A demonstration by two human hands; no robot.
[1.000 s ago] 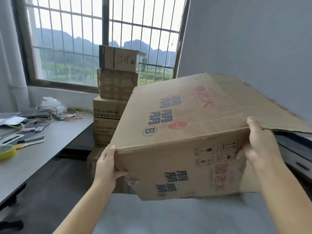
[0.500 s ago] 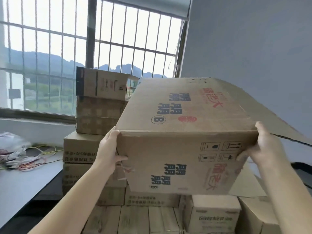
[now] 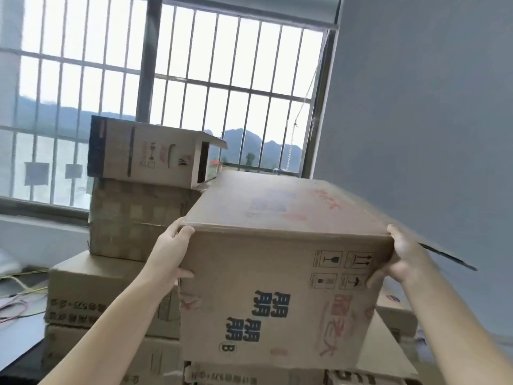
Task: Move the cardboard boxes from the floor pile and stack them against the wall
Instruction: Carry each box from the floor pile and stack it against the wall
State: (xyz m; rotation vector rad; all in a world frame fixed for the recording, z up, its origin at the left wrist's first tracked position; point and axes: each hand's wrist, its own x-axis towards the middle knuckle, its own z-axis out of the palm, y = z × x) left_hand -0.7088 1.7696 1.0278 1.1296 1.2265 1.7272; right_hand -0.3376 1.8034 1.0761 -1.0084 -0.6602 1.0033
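Two hands are holding one large box [image 3: 280, 287] at chest height in front of the window [image 3: 194, 79]. The left hand [image 3: 173, 254] is gripping the box's near left corner, thumb curled over the top edge and fingers [image 3: 184, 273] wrapping onto the front face. The right hand [image 3: 399, 259] is gripping the near right corner in the same way, fingers bent over the top edge and thumb lying on the front panel. The box is sitting level, its printed front facing the person: dark blue characters, a circled B, red characters and four handling symbols. A loose flap [image 3: 444, 254] is sticking out from its right side toward the grey wall [image 3: 416, 134]. The top panel is blurred, so its print is not readable.

One stack [image 3: 133, 218] of boxes is standing just left of and behind the held box, under the window. The small box [image 3: 147, 151] is lying on its side on top, one end open toward the right. Below it a plain box is resting on two wider printed ones. Further boxes are showing beneath the held box and at lower right beside the wall; whether the held box is touching them cannot be told.

One grey surface [image 3: 16, 337] is lying at far left, carrying some loose wires [image 3: 14, 304] in red and yellow.
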